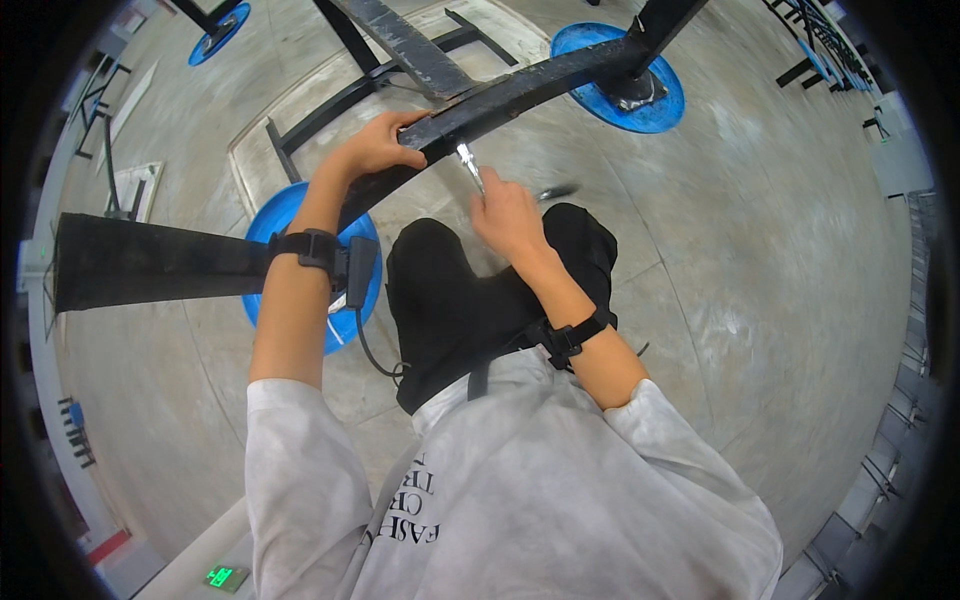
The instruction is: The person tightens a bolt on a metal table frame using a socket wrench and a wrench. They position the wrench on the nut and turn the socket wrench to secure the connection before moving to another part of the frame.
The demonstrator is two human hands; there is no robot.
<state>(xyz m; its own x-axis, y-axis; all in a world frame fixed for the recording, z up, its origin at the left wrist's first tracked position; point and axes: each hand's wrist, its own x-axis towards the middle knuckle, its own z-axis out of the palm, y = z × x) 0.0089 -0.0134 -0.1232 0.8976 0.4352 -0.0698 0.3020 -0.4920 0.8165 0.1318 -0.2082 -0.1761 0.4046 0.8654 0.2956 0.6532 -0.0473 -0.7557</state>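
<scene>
My left hand (375,148) is closed over a black metal beam (500,100), its fingers on the top and its thumb on the near side. In my right hand (507,215) is a shiny metal tool that looks like a socket wrench (468,162); the fist hides its middle. The wrench's tip meets the near side of the beam, just right of my left hand. A dark, motion-blurred piece (558,191) sticks out right of the fist, perhaps the wrench's handle.
Blue round discs (665,105) lie under the frame's feet. A black post (150,262) runs out left, beside my left forearm. More black metal bars (350,105) lie beyond the beam on the concrete floor (770,300). Racks (815,50) stand far right.
</scene>
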